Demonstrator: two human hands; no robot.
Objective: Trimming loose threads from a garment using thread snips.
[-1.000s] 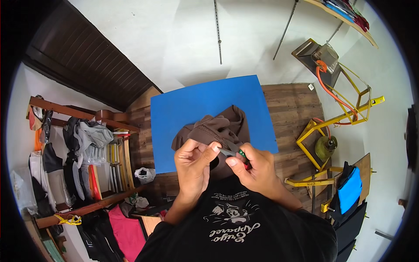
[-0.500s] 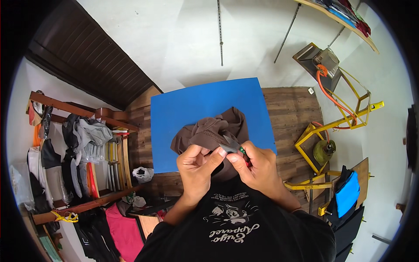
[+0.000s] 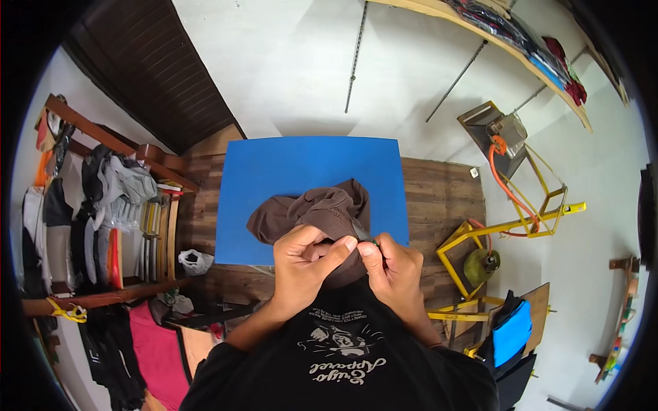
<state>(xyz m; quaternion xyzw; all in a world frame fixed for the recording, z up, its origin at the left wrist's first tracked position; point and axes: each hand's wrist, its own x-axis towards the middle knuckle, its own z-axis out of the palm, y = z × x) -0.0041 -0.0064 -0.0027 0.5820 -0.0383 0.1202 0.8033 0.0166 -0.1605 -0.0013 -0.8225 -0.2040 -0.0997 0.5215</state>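
Note:
A brown cloth garment [image 3: 276,215] lies bunched on the blue tabletop [image 3: 308,164], its near part lifted toward my chest. My left hand [image 3: 300,266] is closed on a seamed edge of it, thumb and forefinger pinching the fabric. Close beside it, my right hand [image 3: 395,268] is closed around small thread snips [image 3: 362,232], with a grey blade and a bit of green handle showing. The blade lies against the cloth near my left thumb tip. Most of the handle is hidden by my fingers.
On the left stands a wooden rack [image 3: 103,291] with clothes and stacked frames. A white plastic bag [image 3: 195,262] sits on the floor near the table. To the right are a yellow metal frame [image 3: 504,222], an orange hose [image 3: 502,179] and a green gas cylinder [image 3: 481,266].
The view has shifted, so the table and garment sit further left. The snips' blade has moved in closer to the cloth edge, and my right hand is turned more upright.

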